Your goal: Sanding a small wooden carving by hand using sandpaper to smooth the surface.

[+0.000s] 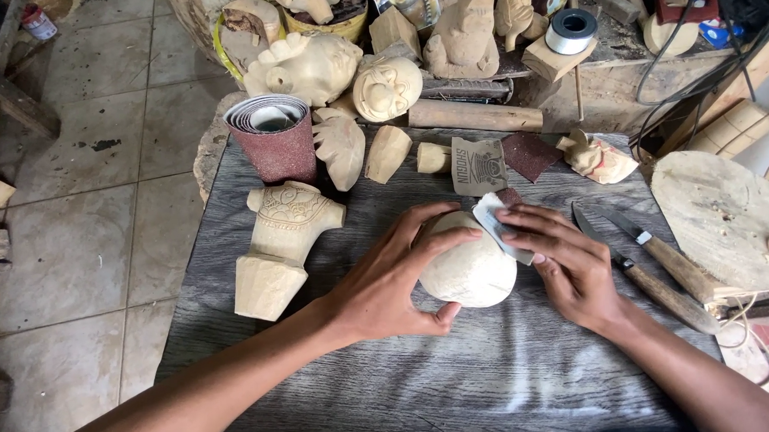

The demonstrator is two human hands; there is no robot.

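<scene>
At the centre of the frame, the left hand [396, 280] was clamped around a rounded pale wooden ball [466, 268] resting on the dark tabletop [461, 385]. The right hand [568, 264] pressed a folded scrap of sandpaper [499, 224] against the ball's upper right side, so sanding seemed the step in hand. Turning the ball looked needed to reach fresh surface. Two knives [664, 273] lay just right; a carved torso [282, 246] stood left; the lower tabletop offered room.

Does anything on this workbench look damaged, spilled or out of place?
Nothing stands out. The left hand steadies a round pale wooden ball while the right hand presses a folded sandpaper scrap on it; two wooden-handled knives lie flat beside it.
</scene>
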